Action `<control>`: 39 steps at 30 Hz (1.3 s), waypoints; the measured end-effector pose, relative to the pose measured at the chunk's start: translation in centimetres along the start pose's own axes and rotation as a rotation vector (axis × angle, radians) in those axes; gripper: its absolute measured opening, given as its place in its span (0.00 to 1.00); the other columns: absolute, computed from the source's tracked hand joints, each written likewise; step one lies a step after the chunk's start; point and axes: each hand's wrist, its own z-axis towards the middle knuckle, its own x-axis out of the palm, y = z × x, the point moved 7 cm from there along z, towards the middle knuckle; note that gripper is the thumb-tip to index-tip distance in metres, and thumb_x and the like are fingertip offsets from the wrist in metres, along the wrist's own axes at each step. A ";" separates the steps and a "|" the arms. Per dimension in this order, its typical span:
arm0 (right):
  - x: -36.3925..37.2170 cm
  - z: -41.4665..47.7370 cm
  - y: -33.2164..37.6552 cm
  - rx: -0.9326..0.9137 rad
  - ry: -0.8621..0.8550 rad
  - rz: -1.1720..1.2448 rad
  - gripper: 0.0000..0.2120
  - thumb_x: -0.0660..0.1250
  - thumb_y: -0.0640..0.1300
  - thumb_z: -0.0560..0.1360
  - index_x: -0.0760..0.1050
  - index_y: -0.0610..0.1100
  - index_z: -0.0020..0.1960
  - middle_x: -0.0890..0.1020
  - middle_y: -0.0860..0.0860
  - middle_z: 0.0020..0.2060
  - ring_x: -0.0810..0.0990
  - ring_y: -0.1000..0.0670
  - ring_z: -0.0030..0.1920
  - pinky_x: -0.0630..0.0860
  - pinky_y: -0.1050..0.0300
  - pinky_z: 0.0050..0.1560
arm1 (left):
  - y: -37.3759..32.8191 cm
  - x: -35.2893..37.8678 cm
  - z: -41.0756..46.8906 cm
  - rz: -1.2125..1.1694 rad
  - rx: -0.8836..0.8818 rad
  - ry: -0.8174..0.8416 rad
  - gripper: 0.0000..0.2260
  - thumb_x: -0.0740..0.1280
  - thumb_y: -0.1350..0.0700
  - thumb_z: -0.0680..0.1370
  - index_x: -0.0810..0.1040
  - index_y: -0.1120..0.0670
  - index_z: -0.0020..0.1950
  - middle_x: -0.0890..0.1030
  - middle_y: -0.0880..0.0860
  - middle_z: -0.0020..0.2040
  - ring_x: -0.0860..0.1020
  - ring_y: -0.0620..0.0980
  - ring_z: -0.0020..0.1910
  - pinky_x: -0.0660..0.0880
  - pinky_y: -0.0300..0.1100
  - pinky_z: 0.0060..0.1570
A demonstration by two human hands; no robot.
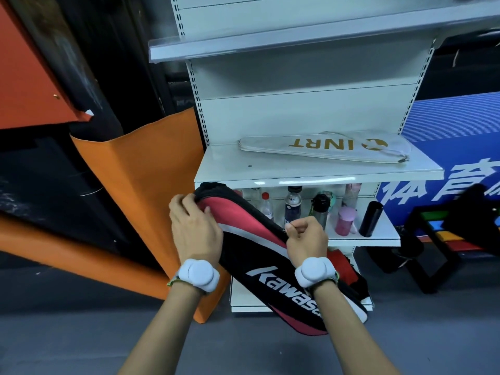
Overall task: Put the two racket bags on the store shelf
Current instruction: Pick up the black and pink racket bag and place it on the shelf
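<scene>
Both hands grasping red-black racket bag point(270, 255): left hand point(193, 226) at top end, right hand point(307, 239) pinching edge. White racket bag point(324, 148) already on shelf point(270, 169) above hands. Risk: top end snags shelf lip; dangling tail hits bottles point(293, 205) beyond right hand.

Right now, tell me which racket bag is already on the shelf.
The white INRT racket bag, lying flat on the white shelf; the black-and-red Kawasaki bag is in both hands.

White racket bag point(324, 147) on shelf point(297, 171): gold "INRT" beside round gold logo, seen upside down. Red-black racket bag point(259, 255): white "Kawasa…" (rest hidden behind wrist). Blue banner point(446, 158) at right: large white Chinese characters, "体育" readable, remainder cut off by frame edge.
</scene>
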 end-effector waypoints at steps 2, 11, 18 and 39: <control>0.4 -0.1 1.0 -0.042 0.045 0.011 0.04 0.71 0.39 0.75 0.77 0.42 0.43 0.82 0.50 0.37 0.79 0.53 0.39 0.71 0.68 0.38 | -2.8 1.0 -0.1 0.104 0.298 0.060 0.24 0.65 0.59 0.75 0.67 0.61 0.71 0.67 0.64 0.71 0.65 0.66 0.72 0.61 0.59 0.72; -1.0 0.1 2.2 -0.060 0.002 0.051 0.05 0.72 0.40 0.74 0.77 0.44 0.42 0.82 0.52 0.36 0.80 0.55 0.37 0.72 0.70 0.35 | -9.1 6.1 -3.0 0.381 1.100 0.328 0.14 0.61 0.61 0.72 0.82 0.50 0.51 0.81 0.48 0.43 0.78 0.53 0.49 0.59 0.56 0.71; -2.0 0.9 -1.9 0.096 -0.041 -0.011 0.05 0.72 0.42 0.74 0.77 0.44 0.42 0.82 0.51 0.36 0.82 0.48 0.41 0.79 0.52 0.46 | -8.8 5.5 -2.8 0.268 1.016 0.193 0.11 0.67 0.64 0.72 0.82 0.49 0.47 0.83 0.48 0.42 0.78 0.54 0.45 0.64 0.50 0.64; -2.0 1.6 1.9 -0.091 0.017 -0.164 0.03 0.70 0.41 0.75 0.77 0.46 0.44 0.81 0.54 0.39 0.80 0.51 0.43 0.78 0.51 0.49 | -7.4 10.0 -5.1 0.173 0.825 0.622 0.27 0.70 0.45 0.74 0.68 0.49 0.71 0.75 0.54 0.61 0.75 0.57 0.58 0.74 0.51 0.53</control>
